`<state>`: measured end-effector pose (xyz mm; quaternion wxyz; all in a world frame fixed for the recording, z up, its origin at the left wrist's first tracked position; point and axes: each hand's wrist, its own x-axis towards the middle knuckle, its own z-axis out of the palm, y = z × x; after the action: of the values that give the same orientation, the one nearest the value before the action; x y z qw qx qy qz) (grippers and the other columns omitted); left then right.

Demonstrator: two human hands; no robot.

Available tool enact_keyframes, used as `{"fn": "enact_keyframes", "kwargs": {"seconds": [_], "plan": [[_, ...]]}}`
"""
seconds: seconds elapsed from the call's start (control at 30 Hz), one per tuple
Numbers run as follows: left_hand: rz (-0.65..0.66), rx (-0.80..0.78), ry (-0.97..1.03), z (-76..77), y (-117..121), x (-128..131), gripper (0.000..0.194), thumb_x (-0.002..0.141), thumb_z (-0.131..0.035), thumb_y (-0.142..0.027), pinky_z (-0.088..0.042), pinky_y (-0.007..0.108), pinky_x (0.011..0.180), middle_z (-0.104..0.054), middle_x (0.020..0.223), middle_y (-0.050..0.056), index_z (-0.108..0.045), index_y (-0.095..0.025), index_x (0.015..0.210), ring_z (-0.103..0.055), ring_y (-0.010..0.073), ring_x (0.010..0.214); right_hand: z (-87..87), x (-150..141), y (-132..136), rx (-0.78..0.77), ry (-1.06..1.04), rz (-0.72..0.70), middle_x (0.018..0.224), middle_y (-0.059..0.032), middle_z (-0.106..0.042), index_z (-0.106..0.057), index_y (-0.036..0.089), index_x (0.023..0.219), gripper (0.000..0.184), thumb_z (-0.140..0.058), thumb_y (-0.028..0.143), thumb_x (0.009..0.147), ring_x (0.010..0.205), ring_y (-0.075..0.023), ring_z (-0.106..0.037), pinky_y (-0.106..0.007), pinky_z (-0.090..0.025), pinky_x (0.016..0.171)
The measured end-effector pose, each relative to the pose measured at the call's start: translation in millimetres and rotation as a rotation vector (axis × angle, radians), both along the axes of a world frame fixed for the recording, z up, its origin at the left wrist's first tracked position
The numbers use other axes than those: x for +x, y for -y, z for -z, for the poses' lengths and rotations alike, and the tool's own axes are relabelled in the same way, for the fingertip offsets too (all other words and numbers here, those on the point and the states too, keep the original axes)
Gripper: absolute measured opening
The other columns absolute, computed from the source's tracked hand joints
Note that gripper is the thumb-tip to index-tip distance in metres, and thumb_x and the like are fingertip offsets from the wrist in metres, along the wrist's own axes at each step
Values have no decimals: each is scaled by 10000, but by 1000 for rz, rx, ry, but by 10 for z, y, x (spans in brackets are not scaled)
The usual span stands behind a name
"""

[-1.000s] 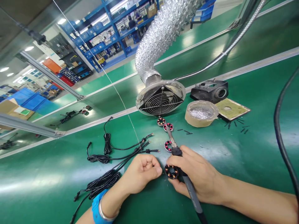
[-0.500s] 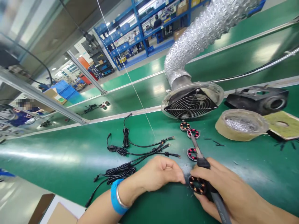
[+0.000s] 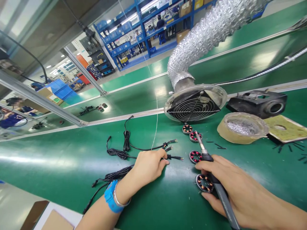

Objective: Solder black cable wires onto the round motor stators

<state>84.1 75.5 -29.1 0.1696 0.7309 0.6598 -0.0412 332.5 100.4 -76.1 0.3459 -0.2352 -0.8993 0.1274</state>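
In the head view my left hand (image 3: 147,166) pinches a thin silvery wire (image 3: 156,127) that looks like solder and hangs from above; a short end shows at the fingertips. Just beyond them lie the stripped tips of black cables (image 3: 174,157). My right hand (image 3: 230,188) is wrapped round a soldering iron (image 3: 222,196), its metal tip over a red-wound motor stator (image 3: 193,137). Between that hand's thumb and fingers sits a copper-wound stator (image 3: 199,182); whether it is gripped I cannot tell. Another red-wound stator (image 3: 192,157) lies near the iron's collar.
A round fume extractor (image 3: 194,107) with a foil duct (image 3: 183,57) stands behind the stators. To its right are a tape-rimmed tub (image 3: 227,135), a black iron holder (image 3: 259,103) and a yellow sponge (image 3: 285,127). Coiled black cables (image 3: 117,154) lie left; a carton (image 3: 57,220) is at lower left.
My left hand has moved left and away from the copper-wound stator, over the cable ends, with the wire drawn along. My right hand keeps the iron. The camera view has swung left.
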Motion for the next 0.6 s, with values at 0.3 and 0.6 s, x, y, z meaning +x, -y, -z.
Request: {"fn": "enact_keyframes", "kwargs": {"seconds": [0.3, 0.6], "plan": [[-134, 7, -146, -139, -29, -200, 132, 864, -604, -302, -444, 325, 669, -749, 839, 79, -671, -215, 937, -701, 308, 845, 18, 8, 2, -22, 30, 13, 941, -123, -672, -528, 203, 1154, 413, -592, 211, 746, 792, -275, -667, -354, -587, 559], [-164, 54, 116, -422, 1, -578, 196, 879, -511, -310, -274, 245, 516, -375, 478, -65, -622, -191, 770, -394, 123, 469, 64, 59, -13, -50, 105, -4, 919, -81, -684, -525, 217, 1174, 430, -634, 241, 759, 808, -264, -680, -361, -609, 629]]}}
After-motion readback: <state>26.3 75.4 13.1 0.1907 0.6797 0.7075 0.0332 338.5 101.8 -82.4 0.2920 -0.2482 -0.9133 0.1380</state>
